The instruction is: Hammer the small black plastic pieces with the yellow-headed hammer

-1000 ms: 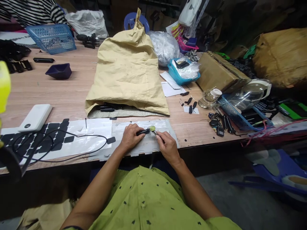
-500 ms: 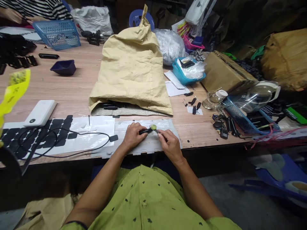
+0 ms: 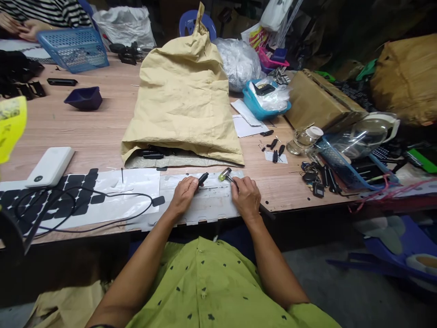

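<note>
My left hand [image 3: 185,195] is closed around a small black plastic piece [image 3: 203,178], whose end points up and to the right past my thumb. In my right hand [image 3: 246,196] is a small hammer [image 3: 225,174] with a metal head and a yellow-green face. Its dark handle runs back through my fist and comes out below. The hammer head is apart from the black piece, a little to its right. Both hands are over a worn, light grey board [image 3: 208,207] at the table's front edge. My fingers cover much of the black piece.
A beige sack [image 3: 184,100] with black parts at its mouth lies ahead. Left are a white power bank [image 3: 51,166], a black cable [image 3: 112,226] and a sheet of black stickers [image 3: 111,207]. Right are loose black pieces [image 3: 275,156] and a blue basket [image 3: 355,173]. A co-worker's hands [image 3: 29,29] show far left.
The hammer head has lifted off the black piece and moved right with my right hand. My left hand has shifted slightly left, and the black piece now tilts upward.
</note>
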The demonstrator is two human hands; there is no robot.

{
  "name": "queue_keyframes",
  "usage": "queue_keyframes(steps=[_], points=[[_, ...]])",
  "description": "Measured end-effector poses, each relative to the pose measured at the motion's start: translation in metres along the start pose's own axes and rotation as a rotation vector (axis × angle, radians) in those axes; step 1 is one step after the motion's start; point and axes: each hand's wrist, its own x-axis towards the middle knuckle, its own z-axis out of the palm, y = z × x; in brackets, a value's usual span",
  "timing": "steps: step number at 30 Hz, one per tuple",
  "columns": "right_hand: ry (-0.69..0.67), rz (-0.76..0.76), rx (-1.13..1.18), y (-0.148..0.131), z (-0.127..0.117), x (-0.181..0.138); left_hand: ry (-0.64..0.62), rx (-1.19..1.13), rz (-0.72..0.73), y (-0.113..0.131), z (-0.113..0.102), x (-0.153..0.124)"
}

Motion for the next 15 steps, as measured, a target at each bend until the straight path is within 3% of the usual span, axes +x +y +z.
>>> queue_keyframes(steps=[8, 11, 15], points=[[-0.055, 0.019, -0.009, -0.004, -0.002, 0.004, -0.071, 0.098, 0.072, -0.001, -0.002, -0.003], [-0.048, 0.019, -0.004, -0.004, 0.000, 0.005, -0.145, 0.144, 0.164, 0.002, -0.004, -0.025], [-0.033, 0.021, -0.014, -0.004, 0.002, 0.005, -0.351, 0.194, 0.332, 0.006, -0.008, -0.064]])
